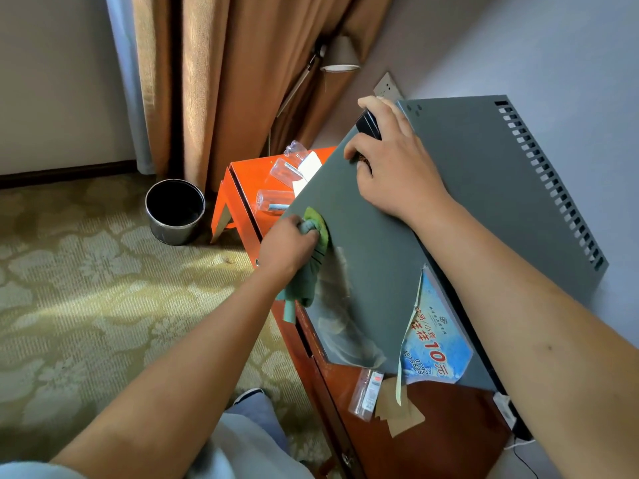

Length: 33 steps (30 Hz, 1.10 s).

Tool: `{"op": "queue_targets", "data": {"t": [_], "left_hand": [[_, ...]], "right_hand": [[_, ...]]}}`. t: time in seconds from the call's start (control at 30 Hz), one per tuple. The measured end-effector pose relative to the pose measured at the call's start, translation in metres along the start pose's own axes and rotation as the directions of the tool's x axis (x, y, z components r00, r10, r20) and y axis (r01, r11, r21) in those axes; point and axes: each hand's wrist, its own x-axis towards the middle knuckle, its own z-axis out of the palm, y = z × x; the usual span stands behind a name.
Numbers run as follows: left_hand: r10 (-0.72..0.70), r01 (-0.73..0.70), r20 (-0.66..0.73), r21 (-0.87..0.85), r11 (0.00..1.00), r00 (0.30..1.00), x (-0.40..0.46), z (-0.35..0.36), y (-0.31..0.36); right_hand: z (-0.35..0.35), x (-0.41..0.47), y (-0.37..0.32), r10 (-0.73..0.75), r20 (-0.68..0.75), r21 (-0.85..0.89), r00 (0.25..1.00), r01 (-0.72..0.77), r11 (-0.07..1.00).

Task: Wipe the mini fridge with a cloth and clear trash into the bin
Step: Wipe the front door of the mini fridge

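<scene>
Left hand (288,245) bunches the green cloth (313,243) tight and presses it to the grey mini fridge (460,202) door, wiping. Right hand (394,167) is curled over the fridge's top front edge, steadying it. Wiping looks midway; next it needs strokes toward the blue sticker (435,344). Empty bottles (276,188) wait on the orange table (238,198), near the bin (174,210).

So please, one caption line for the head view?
Left hand wipes the mini fridge with a green cloth; right hand steadies it.
</scene>
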Motion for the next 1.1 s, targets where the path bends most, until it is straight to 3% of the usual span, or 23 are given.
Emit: {"op": "queue_targets", "data": {"t": [0.17,0.3,0.4,0.53,0.67,0.8,0.97,1.1], "left_hand": [[0.055,-0.057,0.105,0.018,0.998,0.993,-0.017,0.002,0.01],[0.107,-0.103,0.079,-0.049,0.993,0.991,-0.007,-0.015,0.021],[0.042,-0.042,0.068,-0.005,0.999,0.997,-0.006,-0.007,0.007],[0.012,-0.016,0.182,0.022,1.0,0.983,-0.022,0.011,0.001],[0.058,-0.058,0.138,-0.008,0.998,0.989,-0.02,-0.002,0.018],[0.017,-0.01,0.1,-0.067,0.998,0.995,-0.021,-0.003,0.014],[0.026,-0.016,0.163,-0.065,0.998,0.986,-0.039,0.006,0.012],[0.067,-0.048,0.116,-0.159,0.986,0.991,-0.042,0.002,0.022]], "right_hand": [[0.0,0.001,0.0,0.003,0.002,0.007,1.0,-0.003,1.0],[-0.001,0.0,-0.001,0.004,0.002,0.004,1.0,-0.004,1.0],[0.0,0.0,0.0,0.004,0.004,-0.008,1.0,-0.004,1.0],[0.003,0.0,0.001,-0.01,-0.006,-0.039,1.0,0.01,0.999],[0.002,-0.001,0.001,-0.011,-0.005,-0.059,1.0,0.01,0.998],[0.001,-0.003,-0.002,0.0,-0.017,-0.06,1.0,-0.001,0.998],[-0.004,-0.016,-0.009,0.034,0.0,-0.042,0.999,-0.034,0.999],[-0.001,-0.046,-0.033,-0.016,-0.079,-0.197,0.997,0.0,0.98]]}}
